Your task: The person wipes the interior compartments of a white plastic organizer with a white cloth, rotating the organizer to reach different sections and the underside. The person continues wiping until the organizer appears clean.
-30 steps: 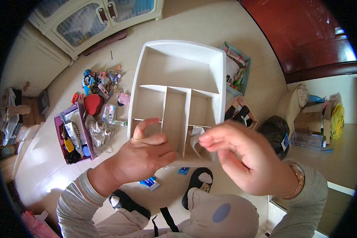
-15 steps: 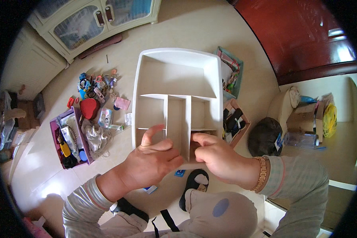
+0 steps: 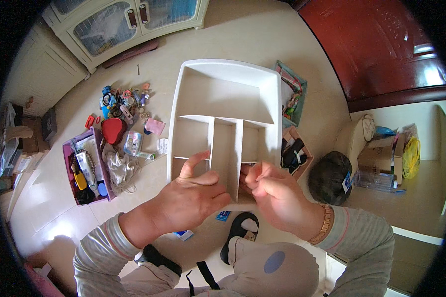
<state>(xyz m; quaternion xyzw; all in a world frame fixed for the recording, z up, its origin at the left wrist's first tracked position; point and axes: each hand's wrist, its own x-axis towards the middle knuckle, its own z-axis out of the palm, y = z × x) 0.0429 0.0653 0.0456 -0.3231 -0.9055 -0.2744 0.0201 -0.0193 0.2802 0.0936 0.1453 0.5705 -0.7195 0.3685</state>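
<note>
- In the head view, a white divided tray (image 3: 223,94) is in the middle, above the floor (image 3: 233,29) as seen from overhead; one wide compartment spans its far end, with smaller ones nearer the person;
- the left hand (image 3: 186,200) is at the tray's near left corner, its forefinger raised and apart, its other fingers curled together; whether they clamp the wall cannot be told;
- the right hand (image 3: 285,198) is at the near right compartment, fingers bent and close together, some tips hidden inside; whether they pinch anything cannot be told; a gold-toned band (image 3: 325,223) circles that wrist;
- left of the tray lie a purple basket (image 3: 98,141) of mixed items, a red heart-shaped box (image 3: 114,131), a heap of small accessories (image 3: 126,104) and a pink square (image 3: 155,125);
- to its right are a teal basket (image 3: 293,118), a pink box (image 3: 302,169) holding dark items, and a dark bag (image 3: 330,175).
</note>
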